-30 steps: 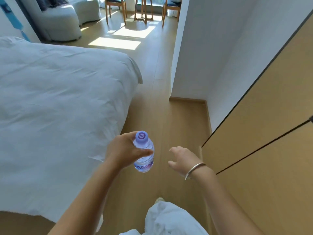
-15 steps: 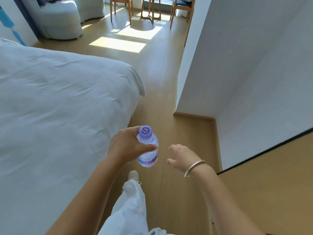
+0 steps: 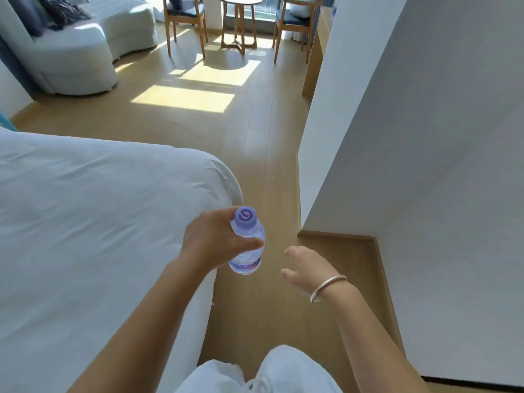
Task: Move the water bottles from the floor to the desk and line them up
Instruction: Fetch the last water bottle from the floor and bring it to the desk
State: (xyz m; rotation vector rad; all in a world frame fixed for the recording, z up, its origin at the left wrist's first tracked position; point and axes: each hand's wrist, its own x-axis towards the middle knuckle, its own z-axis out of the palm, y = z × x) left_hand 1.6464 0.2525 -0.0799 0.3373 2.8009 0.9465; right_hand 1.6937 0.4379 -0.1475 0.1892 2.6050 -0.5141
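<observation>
My left hand grips a small clear water bottle with a purple cap, held upright just below its neck, above the wooden floor. To its right my right hand, with a silver bangle on the wrist, hangs with loosely curled fingers and holds nothing. A wooden desk shows as a narrow strip past the white wall corner at the upper right; its top is mostly hidden.
A white bed fills the left. A white wall bounds the right, leaving a wooden floor passage between. Farther off stand a pale sofa, two wooden chairs and a small round table.
The view has advanced along the passage and tilted up: the wooden cabinet panel on the right has left the frame and the far seating area has come nearer. Both hands keep their poses.
</observation>
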